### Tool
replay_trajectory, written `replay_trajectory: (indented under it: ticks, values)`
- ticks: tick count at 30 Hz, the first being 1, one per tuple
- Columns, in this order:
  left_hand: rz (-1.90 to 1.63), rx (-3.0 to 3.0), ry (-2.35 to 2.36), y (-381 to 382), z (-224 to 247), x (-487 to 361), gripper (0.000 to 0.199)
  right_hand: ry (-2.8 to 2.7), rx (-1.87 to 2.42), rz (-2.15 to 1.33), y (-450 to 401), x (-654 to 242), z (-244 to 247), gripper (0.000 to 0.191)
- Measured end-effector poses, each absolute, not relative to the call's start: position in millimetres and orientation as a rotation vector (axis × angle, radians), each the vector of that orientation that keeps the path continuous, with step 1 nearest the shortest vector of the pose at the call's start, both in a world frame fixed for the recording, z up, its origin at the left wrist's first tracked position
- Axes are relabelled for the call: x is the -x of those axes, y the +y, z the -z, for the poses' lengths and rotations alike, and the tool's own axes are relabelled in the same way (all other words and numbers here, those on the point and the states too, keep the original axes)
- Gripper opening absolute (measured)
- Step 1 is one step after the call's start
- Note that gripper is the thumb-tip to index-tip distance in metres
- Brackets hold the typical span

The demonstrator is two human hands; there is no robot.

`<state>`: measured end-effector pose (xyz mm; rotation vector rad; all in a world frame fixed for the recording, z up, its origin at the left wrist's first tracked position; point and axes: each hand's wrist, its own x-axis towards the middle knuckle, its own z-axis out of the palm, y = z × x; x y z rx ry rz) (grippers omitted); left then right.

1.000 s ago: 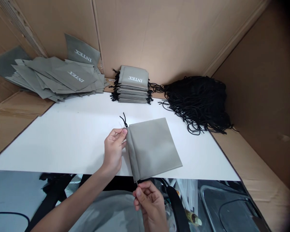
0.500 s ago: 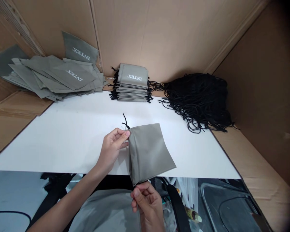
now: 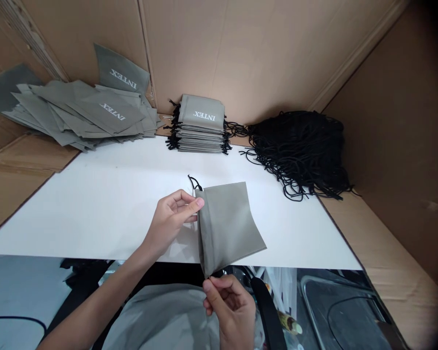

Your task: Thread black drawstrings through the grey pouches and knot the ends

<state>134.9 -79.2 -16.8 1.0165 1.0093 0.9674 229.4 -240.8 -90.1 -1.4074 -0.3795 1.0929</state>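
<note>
A grey fabric pouch (image 3: 229,221) hangs between my hands over the front part of the white table, its plain side facing me. My left hand (image 3: 175,214) pinches its left edge near the top corner, thumb on the fabric. A knotted black cord (image 3: 194,183) sticks out at that corner. Below the table's front edge, my right hand (image 3: 229,301) has thumb and index finger pinched at the pouch's lower left corner. What lies between those fingertips is too small to make out.
Loose grey pouches (image 3: 83,114) are heaped at the back left of the white table (image 3: 95,209). A neat stack of corded pouches (image 3: 201,124) stands at the back middle, beside a black cord pile (image 3: 299,146). Cardboard walls (image 3: 263,53) surround the table.
The pouch and my left hand have shifted slightly right. My right hand has also moved a little right, its fingertips now closer against the pouch's lower corner.
</note>
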Motion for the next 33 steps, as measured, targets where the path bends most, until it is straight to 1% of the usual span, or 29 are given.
replay_trajectory:
  ticks: [3, 7, 9, 16, 22, 27, 33]
  values:
    - [-0.986, -0.995, 0.991, -78, 19, -136, 0.033, -0.378, 1.403, -1.081, -240, -230, 91, 0.033]
    - [-0.997, -0.930, 0.993, -78, 25, -137, 0.040, -0.350, 1.401, -1.083, -240, -227, 90, 0.033]
    - [-1.003, -0.902, 1.027, -79, 29, -138, 0.041, -0.343, 1.393, -1.097, -241, -226, 90, 0.032]
    - [-1.104, -0.734, 1.085, -89, 34, -140, 0.033, -0.332, 1.355, -1.142, -243, -224, 91, 0.032]
    - [-1.163, -0.571, 1.017, -94, 30, -147, 0.030, -0.239, 1.268, -1.195, -240, -211, 89, 0.038]
    - [-1.200, -0.603, 1.010, -97, 31, -152, 0.030, -0.144, 1.212, -1.228, -234, -206, 84, 0.043]
    - [-1.143, -0.718, 1.038, -96, 32, -149, 0.032, -0.131, 1.232, -1.240, -233, -207, 81, 0.044]
